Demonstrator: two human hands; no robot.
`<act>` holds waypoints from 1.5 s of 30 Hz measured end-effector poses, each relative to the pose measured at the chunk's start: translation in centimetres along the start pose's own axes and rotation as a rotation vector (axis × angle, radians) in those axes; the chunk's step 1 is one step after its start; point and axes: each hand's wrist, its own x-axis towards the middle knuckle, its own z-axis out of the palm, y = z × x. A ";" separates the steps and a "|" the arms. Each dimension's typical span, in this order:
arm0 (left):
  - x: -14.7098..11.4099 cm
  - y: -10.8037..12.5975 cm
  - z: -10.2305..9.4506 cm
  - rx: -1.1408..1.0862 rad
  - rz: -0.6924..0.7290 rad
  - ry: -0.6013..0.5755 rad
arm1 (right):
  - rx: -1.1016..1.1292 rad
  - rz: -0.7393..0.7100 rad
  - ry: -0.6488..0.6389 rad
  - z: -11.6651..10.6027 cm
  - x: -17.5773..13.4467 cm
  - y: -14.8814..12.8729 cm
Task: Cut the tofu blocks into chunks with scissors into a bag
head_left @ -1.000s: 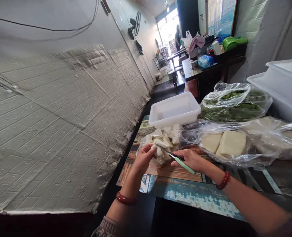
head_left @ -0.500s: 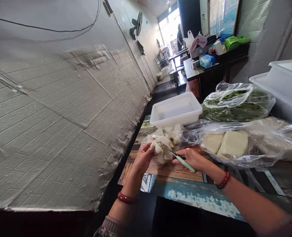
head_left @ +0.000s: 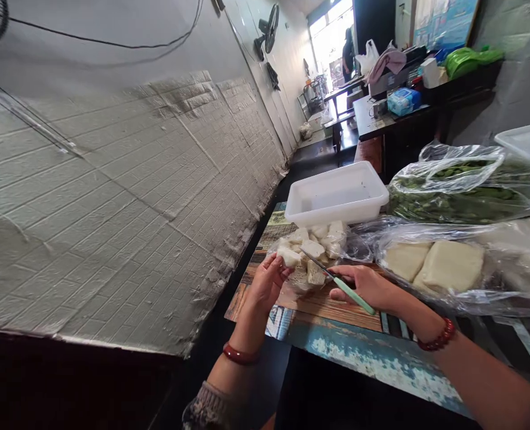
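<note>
Between the thumb and fingers of my left hand [head_left: 269, 280] is a small pale, tofu-like piece [head_left: 289, 257]. My right hand [head_left: 365, 286] grips a slim knife [head_left: 352, 294] by its light green handle. Its dark thin blade points up and left over a heap of similar pale chunks [head_left: 322, 236], apart from the held piece. The chunks lie on clear plastic on the wood-patterned table. To the right, larger pale slabs [head_left: 453, 266] rest in a clear plastic bag.
Behind the chunks stands a white plastic tub [head_left: 336, 209]. A clear bag of green vegetables [head_left: 475, 197] lies at the right, near another white container [head_left: 522, 143]. A textured wall [head_left: 125, 239] borders the left side. Farther off, a person [head_left: 348, 57] stands by the bright doorway.
The view has shifted, so the scene sits further right and the wall shows more. The left hand now holds the pale piece away from the blade, which was beside it before.
</note>
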 end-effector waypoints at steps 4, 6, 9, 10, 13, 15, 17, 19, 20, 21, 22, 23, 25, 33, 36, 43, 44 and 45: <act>0.0 0.1 0.7 0.012 0.042 0.020 | -0.122 -0.012 -0.041 -0.2 -0.5 -0.7; 0.0 0.1 1.0 0.016 0.044 0.023 | -0.161 0.005 -0.041 -0.3 -0.6 -1.0; 0.0 0.3 1.3 -0.002 0.041 0.026 | -0.194 0.053 -0.045 -0.5 -0.7 -1.3; -0.1 0.4 1.4 -0.011 0.040 0.024 | -0.202 0.071 -0.042 -0.6 -0.7 -1.4; -0.2 0.5 1.6 -0.018 0.046 0.012 | -0.221 0.114 -0.034 -0.8 -0.8 -1.4; -0.2 0.6 1.7 -0.004 0.051 -0.008 | -0.217 0.097 -0.039 -0.8 -0.8 -1.3; -0.2 0.5 1.7 0.016 0.052 -0.027 | -0.208 0.058 -0.046 -0.8 -0.7 -1.1; -0.3 0.4 1.7 0.032 0.043 -0.033 | -0.206 0.038 -0.046 -0.7 -0.7 -1.1; -0.3 0.4 1.8 0.041 0.035 -0.031 | -0.208 0.040 -0.048 -0.7 -0.7 -1.1; -0.3 0.4 1.8 0.053 0.025 -0.030 | -0.212 0.045 -0.052 -0.7 -0.7 -1.1; -0.3 0.4 1.8 0.067 0.012 -0.033 | -0.216 0.052 -0.057 -0.7 -0.7 -1.2; -0.4 0.4 1.9 0.083 0.000 -0.037 | -0.220 0.058 -0.062 -0.7 -0.7 -1.2; -0.3 0.3 2.0 0.106 -0.008 -0.038 | -0.225 0.069 -0.068 -0.7 -0.6 -1.3; -0.1 0.0 1.7 0.034 0.005 -0.005 | -0.090 0.065 -0.068 -1.0 -0.5 -1.0; -0.2 -0.1 1.7 0.014 -0.003 -0.006 | -0.099 0.062 -0.077 -0.9 -0.4 -1.0; -0.2 -0.2 2.2 0.025 0.022 -0.010 | -0.098 0.024 -0.107 -0.6 -0.6 -0.6; -0.2 -0.2 2.3 0.024 0.023 -0.012 | -0.091 0.018 -0.107 -0.6 -0.6 -0.5; -0.2 -0.3 2.4 0.025 0.025 -0.012 | -0.087 0.015 -0.108 -0.6 -0.6 -0.5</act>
